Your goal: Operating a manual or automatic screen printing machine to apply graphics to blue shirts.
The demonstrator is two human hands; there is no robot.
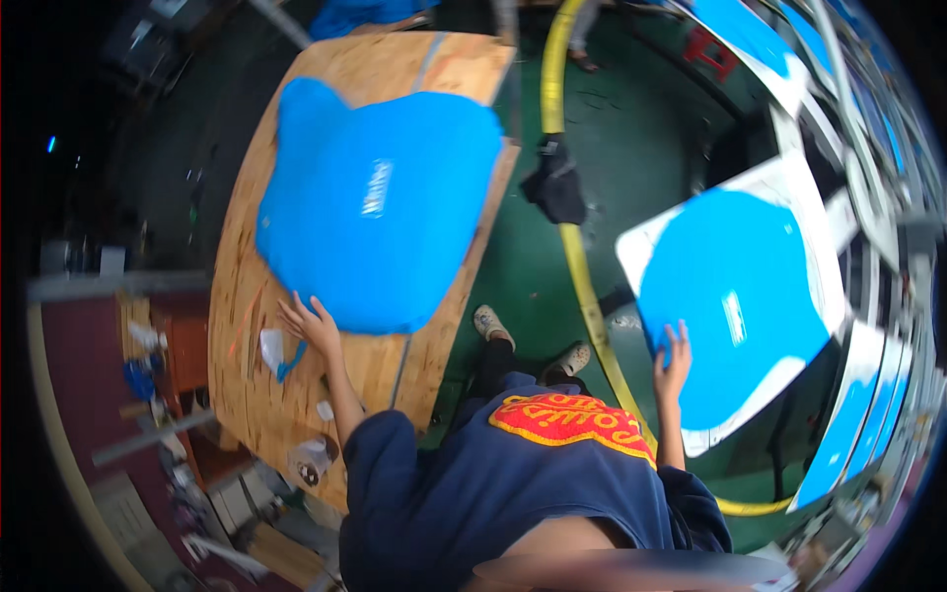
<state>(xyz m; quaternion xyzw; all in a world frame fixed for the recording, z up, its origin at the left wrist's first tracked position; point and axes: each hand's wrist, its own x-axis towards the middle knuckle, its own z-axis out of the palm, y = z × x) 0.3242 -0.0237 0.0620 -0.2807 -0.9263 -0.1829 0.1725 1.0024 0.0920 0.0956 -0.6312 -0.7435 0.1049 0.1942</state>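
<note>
Covers much of the tabletop (373, 367) as a broad blue cloth-like piece (340, 247), spread out, notched along the far edge, with a white print near its middle. Right of the tabletop, lies on a white board (794, 178) as a second blue piece (691, 271), round-edged, likewise white-printed.

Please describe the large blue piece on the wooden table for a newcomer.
Find the wooden table at left. Just beyond the left hand lies a broad blue piece, notched at its far edge. Its blue neighbours lie on white boards.
</note>
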